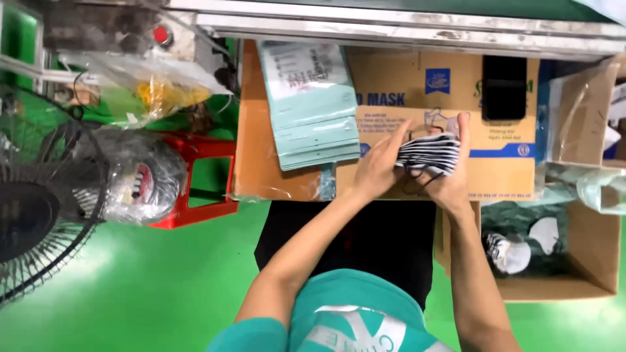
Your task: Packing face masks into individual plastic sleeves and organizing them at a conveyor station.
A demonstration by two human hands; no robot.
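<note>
Both hands close on a fanned stack of black-and-white fabric face masks (430, 153): the right hand (454, 171) has its grip wrapped round the stack's far end with fingers curled over the top edge, and the left hand (378, 168) presses its flat fingers against the near end, thumb underneath, so the stack is pinched between the two just above the surface. Dark ear loops hang from the underside of the stack. The surface here is a flattened brown cardboard carton with blue print (417, 98), lying across the person's lap and reaching up to a worn grey metal rail (404, 29) at the top of the view. On the carton, just left of the left hand, lies an overlapping pile of pale blue-green plastic pouches (310, 107), and near its upper right edge a black rectangular phone-like slab (504, 87) rests flat. To the right of the right forearm stands an open brown cardboard box (590, 261) lined with clear plastic, with more loose masks (515, 251) inside. The floor (130, 287) is glossy bright green. On it, left of the carton, a red plastic stool (199, 179) carries a bulging clear plastic bag (140, 176), and a black wire-caged fan (39, 208) stands at the far left edge.
</note>
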